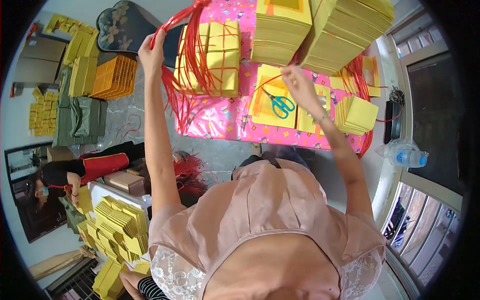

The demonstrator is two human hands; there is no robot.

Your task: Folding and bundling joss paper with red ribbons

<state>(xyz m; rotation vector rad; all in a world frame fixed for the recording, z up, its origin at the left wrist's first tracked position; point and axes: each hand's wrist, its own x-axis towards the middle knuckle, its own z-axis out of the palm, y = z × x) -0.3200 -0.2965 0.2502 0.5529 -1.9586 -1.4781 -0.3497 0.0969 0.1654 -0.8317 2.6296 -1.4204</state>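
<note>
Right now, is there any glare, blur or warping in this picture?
In the head view, glare whitens patches of the glossy pink table cover; in the head view, the right hand looks slightly soft, while the teal scissors read clearly; in the head view, fisheye distortion warps the outer room, with black corners.

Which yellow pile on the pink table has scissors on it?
The low, orange-marked pile front and centre; teal scissors lie on it, the other piles show none.

red strands (198, 47), yellow paper stacks (280, 41), teal-handled scissors (274, 101) — pink, figure-patterned tablecloth (212, 122)
</note>
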